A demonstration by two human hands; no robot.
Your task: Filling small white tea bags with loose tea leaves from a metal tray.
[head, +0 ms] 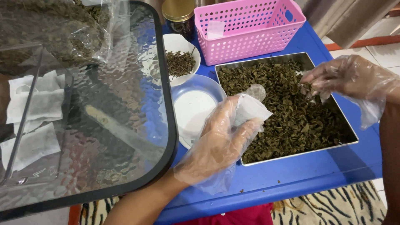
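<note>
Looking down from the head camera, I see the person's left hand (221, 139), in a loose clear plastic glove, closed around a small white filter bag (250, 107), pinching it so its mouth points toward the metal tray (291, 158). The tray is full of dried dark green leaves (287, 112) and sits on a blue table (300, 175). The right hand (350, 77), gloved the same way, hovers over the far right corner of the tray with its fingertips drawn together; whether they pinch a few leaves I cannot tell, the glove film blurs it. Just left of the tray stands a white bowl (193, 108) that looks bare inside, and behind it a second white dish (177, 43) with a small heap of darker twiggy bits. A pink perforated basket (250, 37) stands behind the tray, a gold-lidded jar (179, 12) beside it. To the left, under a dark-rimmed glass tabletop (125, 104), lie flat white bags (35, 104), and a clear sack of leaves (54, 29) rests on top. To do this filling well, I judge the bag should be kept low over the tray with its mouth held wide, so anything spilled falls back among the leaves, and small pinches taken, since the slack gloves dull the grip.
</note>
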